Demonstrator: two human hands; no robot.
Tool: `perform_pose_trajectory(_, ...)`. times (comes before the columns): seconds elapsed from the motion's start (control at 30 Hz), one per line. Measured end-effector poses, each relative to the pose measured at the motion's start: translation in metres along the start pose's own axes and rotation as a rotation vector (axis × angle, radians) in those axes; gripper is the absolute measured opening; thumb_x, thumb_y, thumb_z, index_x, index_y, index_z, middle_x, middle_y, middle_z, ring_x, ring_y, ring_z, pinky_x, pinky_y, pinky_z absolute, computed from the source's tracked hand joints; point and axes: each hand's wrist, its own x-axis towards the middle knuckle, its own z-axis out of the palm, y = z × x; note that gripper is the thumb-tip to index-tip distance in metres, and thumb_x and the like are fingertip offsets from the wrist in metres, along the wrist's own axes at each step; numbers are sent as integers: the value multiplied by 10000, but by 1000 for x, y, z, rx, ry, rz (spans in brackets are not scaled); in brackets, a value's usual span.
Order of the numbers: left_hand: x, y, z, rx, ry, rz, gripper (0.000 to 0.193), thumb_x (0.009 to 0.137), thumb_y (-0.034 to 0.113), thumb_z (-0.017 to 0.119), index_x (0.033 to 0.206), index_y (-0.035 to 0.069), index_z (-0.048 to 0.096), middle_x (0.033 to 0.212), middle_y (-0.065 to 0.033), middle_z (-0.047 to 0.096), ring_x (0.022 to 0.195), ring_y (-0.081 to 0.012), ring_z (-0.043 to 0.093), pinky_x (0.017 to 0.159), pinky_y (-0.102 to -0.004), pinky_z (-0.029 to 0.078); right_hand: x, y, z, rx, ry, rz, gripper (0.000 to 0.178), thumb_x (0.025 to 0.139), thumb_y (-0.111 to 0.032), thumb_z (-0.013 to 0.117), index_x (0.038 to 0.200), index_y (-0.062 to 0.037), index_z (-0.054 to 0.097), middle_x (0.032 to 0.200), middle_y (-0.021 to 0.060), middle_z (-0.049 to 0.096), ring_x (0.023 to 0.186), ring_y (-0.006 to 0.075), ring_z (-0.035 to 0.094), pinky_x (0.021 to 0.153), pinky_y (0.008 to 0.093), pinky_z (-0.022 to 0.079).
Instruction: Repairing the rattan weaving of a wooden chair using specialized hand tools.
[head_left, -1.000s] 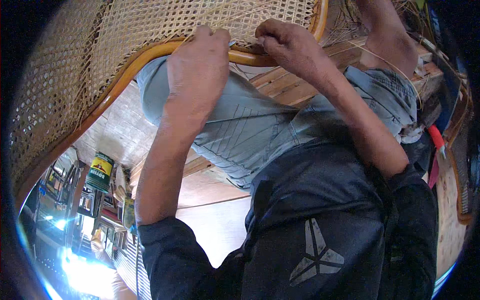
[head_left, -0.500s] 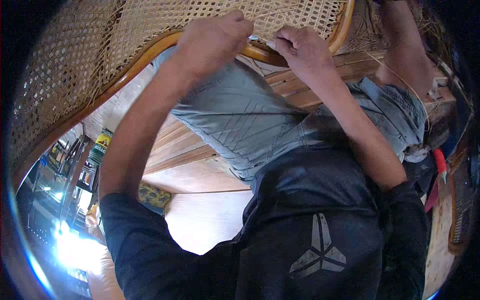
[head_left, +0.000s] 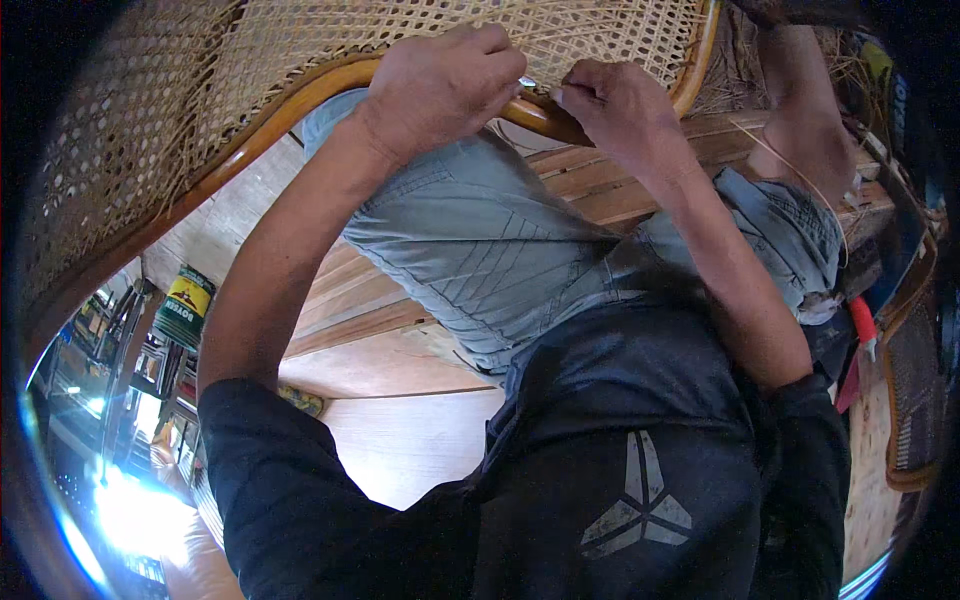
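A woven cane panel (head_left: 330,30) in a curved, varnished wooden frame (head_left: 290,105) lies across the top of the view, over my raised knee. At its near rail my left hand (head_left: 445,85) is closed, with fingertips pressed together. A small, shiny pale piece shows by those fingertips; what it belongs to is hidden. A short gap to the right, my right hand (head_left: 625,110) pinches thumb against forefinger at the same edge. Whatever it grips is too small to make out. Loose cane ends stick out of the weave on the left.
Below the panel is a slatted wooden bench (head_left: 350,300). A green and yellow can (head_left: 185,305) stands at the left. On the right lie a red-handled tool (head_left: 862,320) and another cane-and-wood piece (head_left: 912,400). A long loose strand (head_left: 800,158) curves near my foot.
Both hands have shifted slightly right and down in the view, along with the panel's edge. They stay closed. The view has turned a little, showing more of the can.
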Motion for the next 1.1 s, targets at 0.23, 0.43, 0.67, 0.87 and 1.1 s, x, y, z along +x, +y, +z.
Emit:
perform_pose_trajectory(0.23,12,3,-15,9,50,65,200,678,163,653,817,69,544,811,-96,484,735,-265,511,642,-366,440,5,0,1,-27,-27,3,256,807,-252,479,802,-54,642,775,191,610,751,366,599,695,453,479)
perform_pose_trajectory(0.43,10,2,-14,-40,57,57,174,682,142,640,799,62,540,818,-102,485,740,-269,510,635,-373,441,4,1,7,-80,5,-10,261,813,-247,476,809,-41,637,804,192,612,776,372,595,699,457,481)
perform_pose_trajectory(0.67,6,18,-4,21,122,5,145,727,171,643,831,92,581,833,-58,559,823,-257,566,667,-360,479,3,-5,7,-180,8,34,231,820,-243,500,817,-61,643,823,182,628,808,359,610,702,449,492)
perform_pose_trajectory(0.87,-12,12,5,118,37,-158,143,746,169,627,858,97,575,880,-60,556,846,-256,561,681,-361,473,5,-13,9,-190,3,16,199,849,-229,509,856,-56,608,791,179,608,739,370,588,653,432,480)
perform_pose_trajectory(1.1,-14,33,-42,51,71,-354,122,790,177,616,857,80,584,831,-69,570,743,-257,581,646,-349,480,6,-4,14,-205,29,31,182,838,-225,524,825,-61,601,767,188,601,723,368,591,642,441,479)
